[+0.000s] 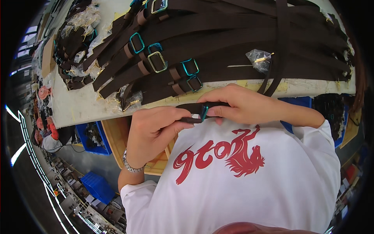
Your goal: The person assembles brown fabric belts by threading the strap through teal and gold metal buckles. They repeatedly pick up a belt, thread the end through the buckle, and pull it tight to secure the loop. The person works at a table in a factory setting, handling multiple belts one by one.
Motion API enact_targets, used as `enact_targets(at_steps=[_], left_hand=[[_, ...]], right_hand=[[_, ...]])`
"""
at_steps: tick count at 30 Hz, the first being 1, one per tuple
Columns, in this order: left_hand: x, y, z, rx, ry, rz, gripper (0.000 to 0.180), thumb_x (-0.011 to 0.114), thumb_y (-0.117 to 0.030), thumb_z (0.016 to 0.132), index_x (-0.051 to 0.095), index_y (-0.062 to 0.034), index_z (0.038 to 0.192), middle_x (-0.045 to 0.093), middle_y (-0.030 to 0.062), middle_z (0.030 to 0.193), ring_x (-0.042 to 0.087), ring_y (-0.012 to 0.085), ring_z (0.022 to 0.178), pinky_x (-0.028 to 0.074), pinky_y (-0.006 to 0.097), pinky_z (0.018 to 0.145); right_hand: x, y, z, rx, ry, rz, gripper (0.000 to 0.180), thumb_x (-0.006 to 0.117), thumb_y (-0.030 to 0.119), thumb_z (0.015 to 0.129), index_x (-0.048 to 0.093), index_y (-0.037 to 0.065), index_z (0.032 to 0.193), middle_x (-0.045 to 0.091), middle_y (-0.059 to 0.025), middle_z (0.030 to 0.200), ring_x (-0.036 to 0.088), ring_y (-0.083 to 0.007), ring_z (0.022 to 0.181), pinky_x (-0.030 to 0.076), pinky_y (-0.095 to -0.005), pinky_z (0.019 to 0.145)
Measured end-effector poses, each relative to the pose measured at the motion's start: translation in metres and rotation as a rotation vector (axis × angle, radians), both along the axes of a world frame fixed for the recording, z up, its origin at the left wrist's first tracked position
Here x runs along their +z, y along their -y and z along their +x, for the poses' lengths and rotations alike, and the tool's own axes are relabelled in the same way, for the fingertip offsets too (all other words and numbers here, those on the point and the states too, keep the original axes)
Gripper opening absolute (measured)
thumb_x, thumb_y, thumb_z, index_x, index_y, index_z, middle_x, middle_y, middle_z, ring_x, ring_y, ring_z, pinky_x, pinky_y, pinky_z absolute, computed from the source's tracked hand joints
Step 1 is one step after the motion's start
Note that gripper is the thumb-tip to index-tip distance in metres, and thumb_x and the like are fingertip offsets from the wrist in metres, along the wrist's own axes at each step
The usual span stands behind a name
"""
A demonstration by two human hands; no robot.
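Just in front of the table edge, a dark brown belt [190, 106] stretches between my two hands. My left hand [154, 126] pinches a folded part of it, thumb below and fingers above. My right hand [241, 104] grips the strap beside the buckle [204, 112], which has a blue-green sheen. A small white piece [196, 116] shows at the belt next to my left fingertips. Fingers cover part of the strap and buckle.
Many dark brown belts [218, 50] lie across the table [74, 105], their buckles toward the left. Crumpled clear plastic bags [259, 60] rest among them. Below stand a wooden drawer or crate [117, 134] and blue bins [97, 187].
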State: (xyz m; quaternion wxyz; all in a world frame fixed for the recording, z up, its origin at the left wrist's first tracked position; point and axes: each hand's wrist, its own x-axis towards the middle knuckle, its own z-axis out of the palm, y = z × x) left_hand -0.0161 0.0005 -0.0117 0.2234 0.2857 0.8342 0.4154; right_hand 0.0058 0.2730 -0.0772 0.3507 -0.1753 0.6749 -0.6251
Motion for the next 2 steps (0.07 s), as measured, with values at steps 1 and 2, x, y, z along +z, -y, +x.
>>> enact_targets(at_steps=[1,2], left_hand=[[-0.001,0.0008,0.0026,0.027,0.072,-0.041,0.012,0.074,0.003,0.088,0.078,0.004,0.099,0.081,0.0127,0.094,0.078,0.022,0.08,0.058,0.03,0.072],[-0.0012,-0.0013,0.0019,0.017,0.115,-0.126,0.018,0.072,0.004,0.089,0.08,0.003,0.104,0.082,0.0148,0.097,0.08,0.0266,0.087,0.06,0.029,0.079]], right_hand=[[0.0062,-0.0014,-0.0004,0.033,0.037,0.053,0.031,0.062,0.011,0.108,0.066,0.001,0.137,0.074,-0.0081,0.088,0.068,-0.0151,0.074,0.054,-0.0309,0.071],[0.016,-0.0035,-0.0018,0.066,0.074,0.106,0.035,0.062,0.013,0.108,0.066,0.001,0.142,0.074,-0.0079,0.087,0.069,-0.0157,0.074,0.054,-0.0304,0.07]])
